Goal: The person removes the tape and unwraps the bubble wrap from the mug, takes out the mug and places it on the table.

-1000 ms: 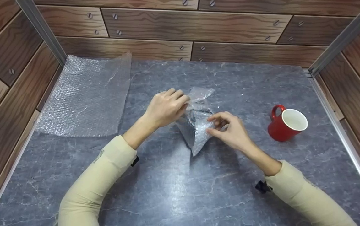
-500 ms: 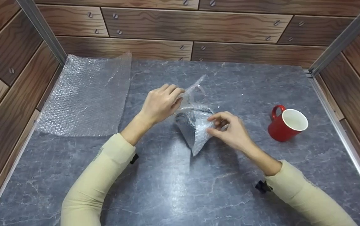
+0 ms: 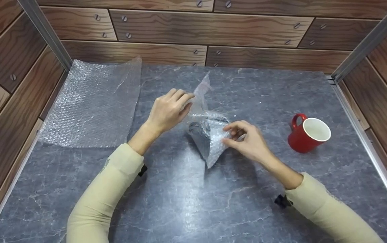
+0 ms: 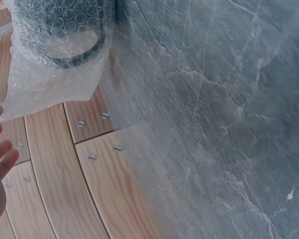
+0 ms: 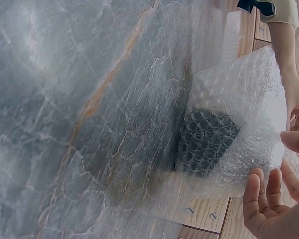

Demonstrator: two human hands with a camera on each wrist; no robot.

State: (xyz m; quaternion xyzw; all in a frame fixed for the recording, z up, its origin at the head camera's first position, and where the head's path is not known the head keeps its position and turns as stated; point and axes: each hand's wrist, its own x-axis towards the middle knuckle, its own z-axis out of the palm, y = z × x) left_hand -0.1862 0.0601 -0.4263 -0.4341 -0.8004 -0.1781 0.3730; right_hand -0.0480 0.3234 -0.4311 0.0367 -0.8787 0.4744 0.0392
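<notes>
Near the middle of the table in the head view, a sheet of clear bubble wrap (image 3: 217, 135) stands folded around a dark, round-rimmed object, cup-like in the left wrist view (image 4: 72, 59). My right hand (image 3: 249, 140) holds the wrap's right side, with thumb and fingertips on it. A loose flap (image 3: 202, 92) sticks up at the back. My left hand (image 3: 168, 109) is beside that flap, its fingers extended and the thumb apart from them. In the left wrist view its fingertips are right at the wrap's corner.
A red mug (image 3: 304, 139) with a white inside stands on the right, its handle turned to the back left. Another flat sheet of bubble wrap (image 3: 94, 104) lies at the back left. Wood-patterned walls (image 3: 166, 28) enclose the grey marbled table (image 3: 234, 209).
My left hand has moved away to the left and back from the wrapped object. The loose flap has risen upright and swung left. My right hand and the red mug have stayed put.
</notes>
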